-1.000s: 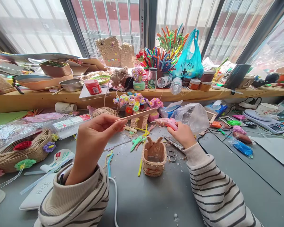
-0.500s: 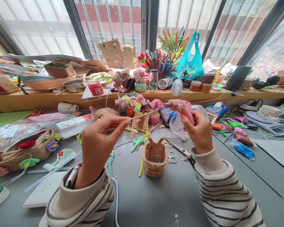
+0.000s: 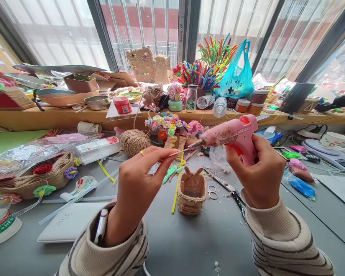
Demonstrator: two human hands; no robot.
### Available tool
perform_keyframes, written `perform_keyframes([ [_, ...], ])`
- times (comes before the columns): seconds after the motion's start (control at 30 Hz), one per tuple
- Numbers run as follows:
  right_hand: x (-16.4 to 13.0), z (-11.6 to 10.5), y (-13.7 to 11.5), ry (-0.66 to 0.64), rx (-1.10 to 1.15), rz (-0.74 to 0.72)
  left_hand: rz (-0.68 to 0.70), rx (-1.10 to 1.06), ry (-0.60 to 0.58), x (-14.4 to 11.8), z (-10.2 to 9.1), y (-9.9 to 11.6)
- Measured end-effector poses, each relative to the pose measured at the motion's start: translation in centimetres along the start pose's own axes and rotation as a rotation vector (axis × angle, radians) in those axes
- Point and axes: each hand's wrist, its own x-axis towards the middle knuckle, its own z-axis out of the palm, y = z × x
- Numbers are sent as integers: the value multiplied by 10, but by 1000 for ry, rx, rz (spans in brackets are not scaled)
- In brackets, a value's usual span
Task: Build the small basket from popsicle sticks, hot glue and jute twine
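Gripping pink glue gun [image 3: 224,132]: right hand [image 3: 260,172] | pinching thin stick [image 3: 181,151]: left hand [image 3: 142,180] | littered grey table [image 3: 172,245] | windows [image 3: 140,23] above crowded ledge [image 3: 60,117]

Pink glue gun [image 3: 228,133], pale stick [image 3: 178,152], tan basket [image 3: 191,206], cream sleeves [image 3: 278,226] striped black, grey table [image 3: 181,247]

The left hand [image 3: 143,184] hides one end of the stick [image 3: 180,151], the right hand [image 3: 260,172] covers part of the glue gun [image 3: 225,133], and the bottom edge crops both sleeves [image 3: 284,234].
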Motion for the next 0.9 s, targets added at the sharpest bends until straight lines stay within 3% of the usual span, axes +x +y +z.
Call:
perform_keyframes([
  [0.7, -1, -6, -9, 50, -128, -241, 51, 45, 33, -2, -2, 7],
  [0.9, -1, -7, -9, 55, -125, -245, 50, 48, 37, -2, -2, 6],
])
